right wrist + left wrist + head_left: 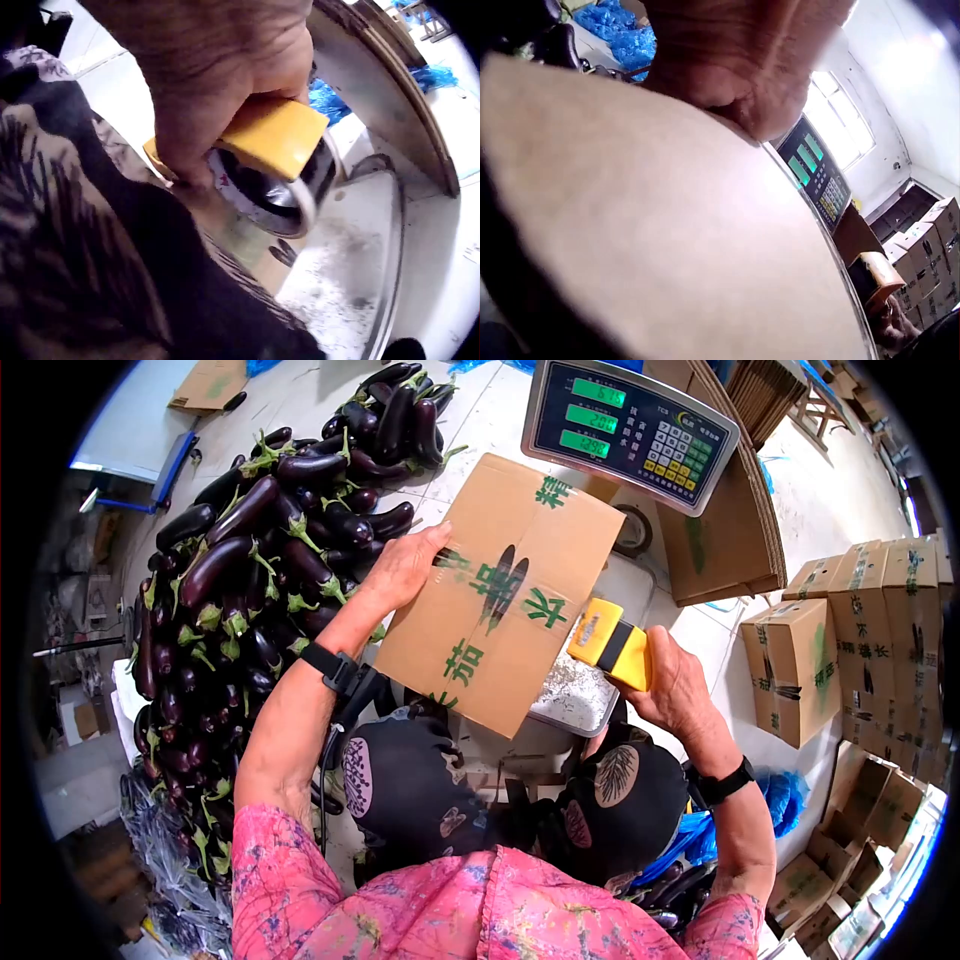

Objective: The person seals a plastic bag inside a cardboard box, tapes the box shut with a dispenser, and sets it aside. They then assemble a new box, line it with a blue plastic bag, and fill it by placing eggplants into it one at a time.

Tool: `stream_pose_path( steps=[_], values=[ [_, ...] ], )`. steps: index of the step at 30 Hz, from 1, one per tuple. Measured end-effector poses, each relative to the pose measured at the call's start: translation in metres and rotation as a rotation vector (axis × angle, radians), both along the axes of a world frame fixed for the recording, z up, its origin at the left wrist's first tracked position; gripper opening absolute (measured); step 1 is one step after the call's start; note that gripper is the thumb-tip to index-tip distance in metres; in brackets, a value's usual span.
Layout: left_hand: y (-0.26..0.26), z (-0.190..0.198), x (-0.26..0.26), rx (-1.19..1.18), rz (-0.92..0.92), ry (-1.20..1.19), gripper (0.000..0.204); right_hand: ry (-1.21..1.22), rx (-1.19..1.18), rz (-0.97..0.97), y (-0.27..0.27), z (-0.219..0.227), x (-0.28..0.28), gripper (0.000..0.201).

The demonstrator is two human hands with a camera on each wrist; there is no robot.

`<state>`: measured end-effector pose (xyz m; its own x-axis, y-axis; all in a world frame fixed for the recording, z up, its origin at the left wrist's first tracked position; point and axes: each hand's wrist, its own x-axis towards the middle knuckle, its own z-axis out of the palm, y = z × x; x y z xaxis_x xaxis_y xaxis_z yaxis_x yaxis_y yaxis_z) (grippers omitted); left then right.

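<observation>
A closed cardboard box (490, 600) with green printing and an eggplant picture stands tilted above the scale's metal platform (572, 695). My left hand (402, 567) holds the box at its far left edge, its fingertips partly hidden. In the left wrist view the hand (742, 67) curls over the box's rim, and the blurred cardboard (667, 225) fills the middle. My right hand (672, 682) grips a yellow tape dispenser (612, 644) beside the box's right side. The right wrist view shows the dispenser's yellow body (281, 135) under the hand (217, 82), with a tape roll inside.
A large heap of eggplants (270, 560) lies to the left. Beyond the box stands the scale's display (630, 425), with flattened cardboard (720, 550) behind it. Packed boxes (865, 630) are stacked at the right. A tape roll (635, 530) lies near the platform's far edge.
</observation>
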<state>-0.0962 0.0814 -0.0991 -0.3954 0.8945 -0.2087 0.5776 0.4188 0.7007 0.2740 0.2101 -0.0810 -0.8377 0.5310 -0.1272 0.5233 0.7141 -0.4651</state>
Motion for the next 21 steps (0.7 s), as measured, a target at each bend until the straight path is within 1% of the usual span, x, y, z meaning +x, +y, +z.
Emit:
stream_pose_path(
  steps=[3,4,8,11,13,15,17,19,20,21],
  values=[
    [0.002,0.003,-0.003,-0.098,-0.003,-0.02,0.064,0.053,-0.026,-0.022,0.002,-0.028,0.02,0.052],
    [0.001,0.005,0.001,-0.06,0.04,-0.067,0.064,0.066,-0.038,-0.031,0.002,-0.036,0.025,0.052],
    [0.0,-0.002,-0.001,-0.042,0.077,-0.065,0.064,0.106,-0.068,-0.062,0.002,-0.068,0.051,0.052],
    [0.002,-0.002,-0.004,-0.048,0.082,-0.111,0.064,0.087,-0.067,-0.097,0.0,-0.095,0.087,0.052],
    [0.002,0.001,-0.001,-0.041,0.091,-0.138,0.064,0.025,-0.07,-0.147,-0.005,-0.099,0.101,0.052],
    [-0.002,-0.001,0.0,-0.054,0.076,-0.138,0.064,0.039,-0.067,-0.18,-0.014,-0.1,0.113,0.052],
    [-0.001,-0.006,-0.01,-0.043,0.059,-0.099,0.063,0.053,-0.053,-0.206,-0.015,-0.099,0.123,0.052],
    [0.001,-0.005,-0.007,-0.01,0.091,-0.122,0.063,-0.039,-0.07,-0.247,-0.019,-0.096,0.136,0.052],
    [0.001,-0.005,-0.006,0.001,0.1,-0.138,0.063,-0.064,-0.047,-0.229,-0.019,-0.1,0.143,0.051],
    [0.0,-0.005,-0.004,0.004,0.105,-0.155,0.063,-0.094,-0.012,-0.204,-0.018,-0.095,0.132,0.049]
  ],
)
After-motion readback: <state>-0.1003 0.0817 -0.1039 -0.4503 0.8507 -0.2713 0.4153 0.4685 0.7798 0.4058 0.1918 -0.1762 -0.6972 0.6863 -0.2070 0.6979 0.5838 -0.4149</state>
